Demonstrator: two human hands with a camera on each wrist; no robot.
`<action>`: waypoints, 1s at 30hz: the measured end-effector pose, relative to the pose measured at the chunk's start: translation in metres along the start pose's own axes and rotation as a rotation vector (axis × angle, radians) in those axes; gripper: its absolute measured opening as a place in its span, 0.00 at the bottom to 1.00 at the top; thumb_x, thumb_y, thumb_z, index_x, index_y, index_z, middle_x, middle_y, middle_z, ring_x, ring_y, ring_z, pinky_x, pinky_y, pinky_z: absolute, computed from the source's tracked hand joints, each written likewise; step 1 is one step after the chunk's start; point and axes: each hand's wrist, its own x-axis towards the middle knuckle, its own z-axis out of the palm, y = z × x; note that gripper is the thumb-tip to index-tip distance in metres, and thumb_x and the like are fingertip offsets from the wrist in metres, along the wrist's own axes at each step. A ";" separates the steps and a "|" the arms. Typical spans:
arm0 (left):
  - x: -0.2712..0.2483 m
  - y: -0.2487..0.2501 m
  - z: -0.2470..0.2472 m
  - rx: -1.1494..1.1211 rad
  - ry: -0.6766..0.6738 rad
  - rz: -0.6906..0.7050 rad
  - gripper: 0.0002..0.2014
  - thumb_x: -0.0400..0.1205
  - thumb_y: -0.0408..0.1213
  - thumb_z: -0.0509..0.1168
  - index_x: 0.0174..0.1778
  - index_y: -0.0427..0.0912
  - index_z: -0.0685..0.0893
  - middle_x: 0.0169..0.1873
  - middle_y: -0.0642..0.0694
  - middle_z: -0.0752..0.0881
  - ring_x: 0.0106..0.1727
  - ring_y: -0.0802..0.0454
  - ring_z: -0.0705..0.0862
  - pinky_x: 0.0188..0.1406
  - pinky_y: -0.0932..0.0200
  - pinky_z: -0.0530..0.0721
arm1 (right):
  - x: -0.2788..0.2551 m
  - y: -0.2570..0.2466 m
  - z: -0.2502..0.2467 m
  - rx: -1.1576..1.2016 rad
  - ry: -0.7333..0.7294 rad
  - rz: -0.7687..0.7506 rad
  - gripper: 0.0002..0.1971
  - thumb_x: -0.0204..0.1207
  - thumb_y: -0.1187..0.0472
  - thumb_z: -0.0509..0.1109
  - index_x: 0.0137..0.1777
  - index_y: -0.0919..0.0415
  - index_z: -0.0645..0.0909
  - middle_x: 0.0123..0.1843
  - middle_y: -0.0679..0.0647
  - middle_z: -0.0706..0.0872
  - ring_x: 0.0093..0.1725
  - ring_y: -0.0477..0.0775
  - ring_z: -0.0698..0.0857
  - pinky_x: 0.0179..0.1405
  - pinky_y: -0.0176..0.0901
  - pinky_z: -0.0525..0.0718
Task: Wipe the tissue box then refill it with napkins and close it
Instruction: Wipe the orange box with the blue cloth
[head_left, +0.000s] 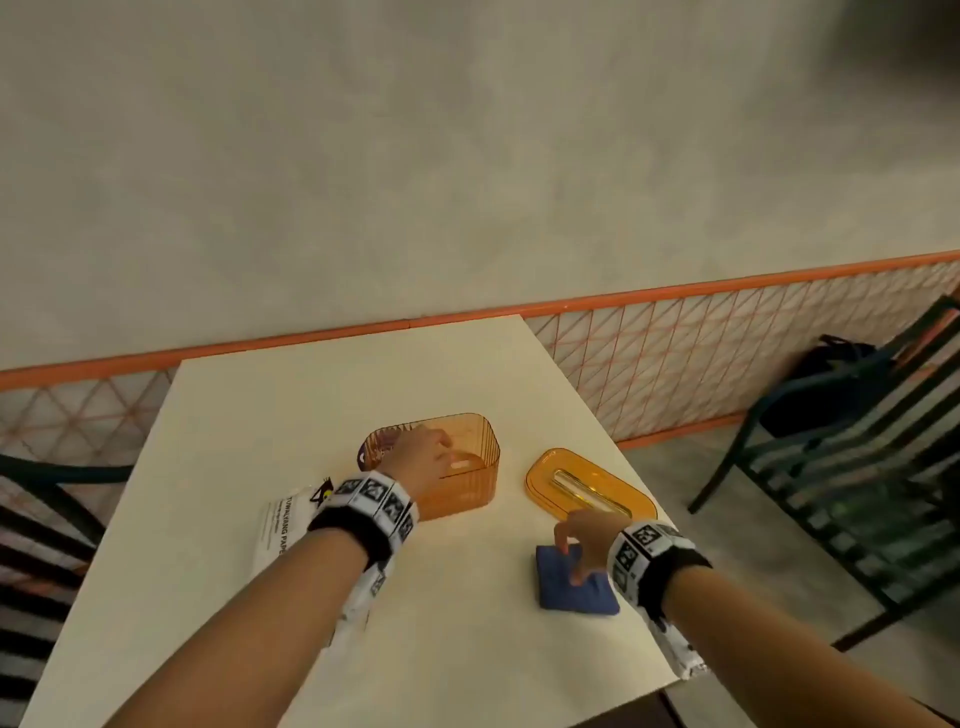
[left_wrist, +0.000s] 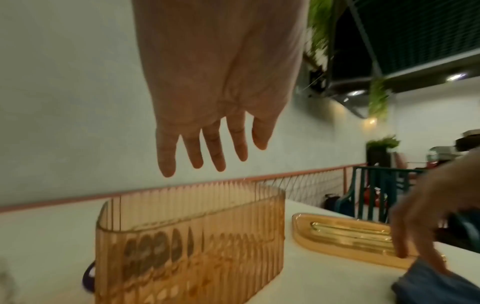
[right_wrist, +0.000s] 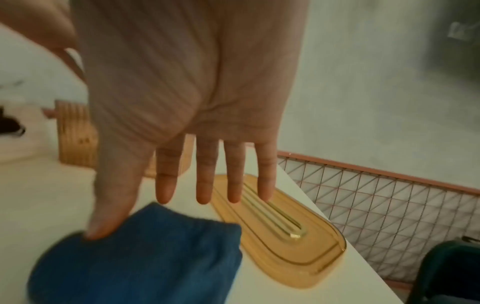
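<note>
Though partly hidden, napkin pack (head_left: 283, 525) lettering: "PAPE".

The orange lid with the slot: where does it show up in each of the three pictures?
Head: the lid lies flat on the table, right of centre, right of the open box.
Left wrist: lower right, right of the box.
Right wrist: lower centre-right, beyond the fingertips.
Shared landmark: the blue cloth beside it.
</note>
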 end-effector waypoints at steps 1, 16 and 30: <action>0.004 0.003 0.002 0.003 -0.073 -0.039 0.18 0.85 0.40 0.57 0.71 0.40 0.76 0.71 0.42 0.75 0.72 0.45 0.74 0.72 0.52 0.73 | 0.002 -0.001 0.006 -0.022 -0.035 -0.001 0.26 0.70 0.53 0.76 0.67 0.52 0.74 0.68 0.53 0.77 0.67 0.60 0.77 0.66 0.55 0.78; 0.030 -0.007 0.018 0.067 -0.295 -0.047 0.21 0.88 0.37 0.52 0.78 0.50 0.67 0.68 0.47 0.81 0.68 0.47 0.79 0.68 0.56 0.75 | 0.025 0.000 0.045 0.222 0.197 0.017 0.31 0.72 0.55 0.72 0.72 0.53 0.62 0.69 0.55 0.74 0.64 0.58 0.76 0.62 0.52 0.80; -0.003 0.047 -0.047 -1.066 0.010 0.090 0.15 0.86 0.30 0.56 0.65 0.49 0.75 0.51 0.40 0.85 0.47 0.42 0.87 0.45 0.51 0.86 | 0.030 -0.073 -0.094 0.359 1.308 -0.313 0.21 0.76 0.59 0.64 0.69 0.58 0.68 0.73 0.61 0.70 0.72 0.64 0.71 0.69 0.65 0.73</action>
